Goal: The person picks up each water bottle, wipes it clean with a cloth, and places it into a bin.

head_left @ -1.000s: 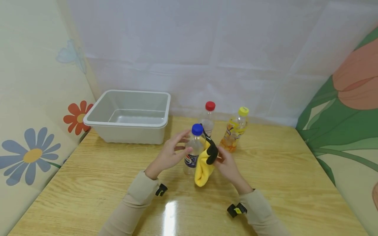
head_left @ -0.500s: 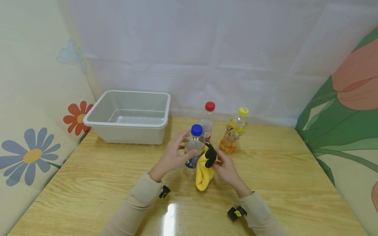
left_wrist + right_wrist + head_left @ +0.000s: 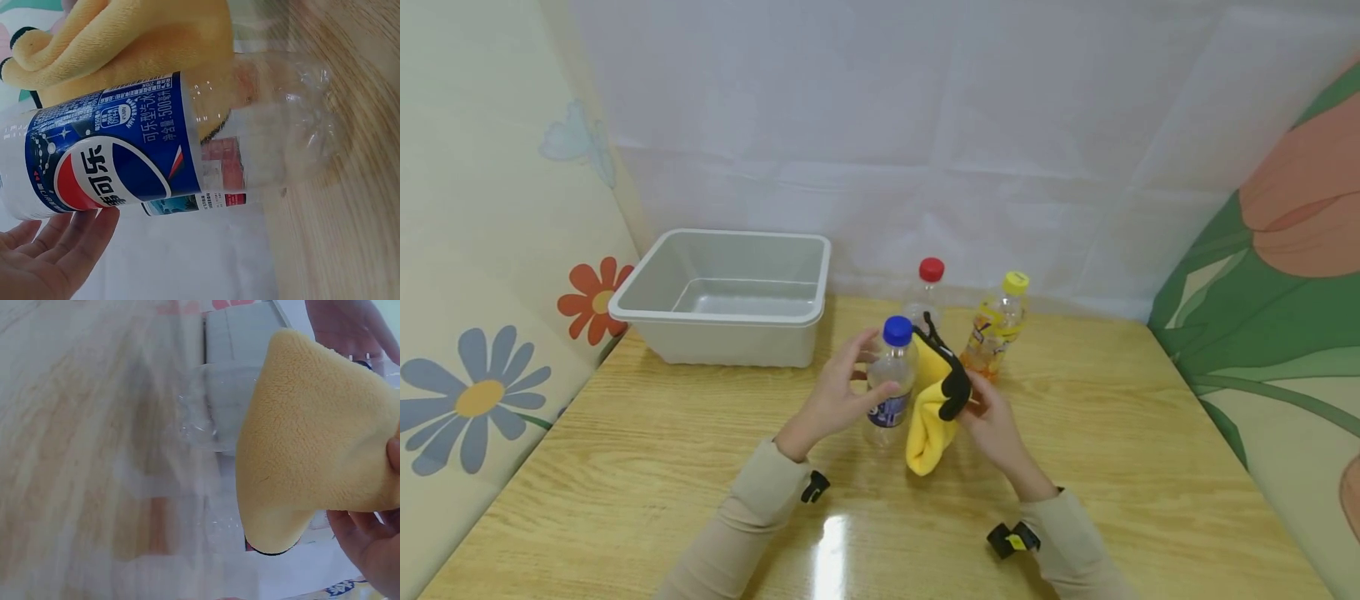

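Note:
A clear plastic cola bottle (image 3: 889, 412) with a blue cap and dark blue label stands upright on the table. My left hand (image 3: 831, 400) holds it from the left, thumb in front and fingers behind. In the left wrist view the fingertips (image 3: 103, 219) lie against the label's edge. My right hand (image 3: 996, 429) pinches a fluffy yellow cloth (image 3: 928, 437) with a black edge, just right of the bottle. Folded over, the cloth hangs down beside it and fills much of the right wrist view.
Behind the cola bottle stands a clear bottle with a red cap (image 3: 931, 270), partly hidden by the cloth. A yellow-capped bottle (image 3: 996, 325) with orange drink is to its right. A grey plastic tub (image 3: 737, 342) sits at the back left of the wooden table (image 3: 1150, 467).
The right hand dips slightly with the cloth, then rises and moves right, drawing it a little away from the bottle. The bottle and left hand stay nearly in place.

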Demonstrator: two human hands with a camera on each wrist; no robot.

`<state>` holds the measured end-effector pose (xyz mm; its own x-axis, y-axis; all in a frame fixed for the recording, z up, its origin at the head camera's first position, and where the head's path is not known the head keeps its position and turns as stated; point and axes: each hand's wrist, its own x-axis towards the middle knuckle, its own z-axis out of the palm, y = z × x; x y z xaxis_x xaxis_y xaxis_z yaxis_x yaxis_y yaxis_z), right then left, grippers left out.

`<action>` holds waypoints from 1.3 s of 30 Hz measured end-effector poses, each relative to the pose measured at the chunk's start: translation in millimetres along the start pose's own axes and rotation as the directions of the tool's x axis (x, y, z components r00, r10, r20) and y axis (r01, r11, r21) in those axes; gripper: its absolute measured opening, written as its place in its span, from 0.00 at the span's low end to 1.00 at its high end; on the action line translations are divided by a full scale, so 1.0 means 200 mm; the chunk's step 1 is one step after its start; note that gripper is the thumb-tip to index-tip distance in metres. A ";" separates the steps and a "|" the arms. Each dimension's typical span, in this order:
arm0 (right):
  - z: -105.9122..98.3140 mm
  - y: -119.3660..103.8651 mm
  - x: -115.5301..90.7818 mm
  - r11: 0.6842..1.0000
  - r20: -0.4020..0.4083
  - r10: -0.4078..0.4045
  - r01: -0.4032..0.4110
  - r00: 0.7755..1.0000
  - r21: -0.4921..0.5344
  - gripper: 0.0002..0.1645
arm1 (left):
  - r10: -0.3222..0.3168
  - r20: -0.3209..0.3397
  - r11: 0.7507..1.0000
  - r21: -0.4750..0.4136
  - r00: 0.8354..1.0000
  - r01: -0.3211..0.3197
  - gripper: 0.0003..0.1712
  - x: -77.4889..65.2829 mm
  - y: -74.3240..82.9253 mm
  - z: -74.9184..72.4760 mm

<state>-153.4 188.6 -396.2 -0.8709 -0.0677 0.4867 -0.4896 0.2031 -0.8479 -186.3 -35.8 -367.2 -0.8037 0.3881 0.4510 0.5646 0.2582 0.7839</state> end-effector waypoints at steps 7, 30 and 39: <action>-0.03 -0.04 0.03 0.998 -0.027 -0.064 0.063 0.998 -0.007 0.28 | -0.003 0.021 0.998 -0.056 1.000 0.004 0.36 0.00 -0.01 -0.01; -0.05 -0.15 0.12 0.971 -0.057 -0.211 0.216 0.976 0.105 0.43 | -0.023 0.047 0.997 -0.069 0.999 0.026 0.31 -0.01 0.18 -0.07; -0.04 -0.18 0.15 0.966 -0.057 -0.232 0.237 0.971 0.106 0.41 | 0.007 0.039 0.996 -0.089 0.999 -0.004 0.29 -0.01 0.16 -0.06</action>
<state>-161.6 187.5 -348.2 -0.7300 -0.0569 0.6811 -0.6834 0.0763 -0.7261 -167.7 -38.7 -337.7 -0.7917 0.4242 0.4396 0.5487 0.1774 0.8170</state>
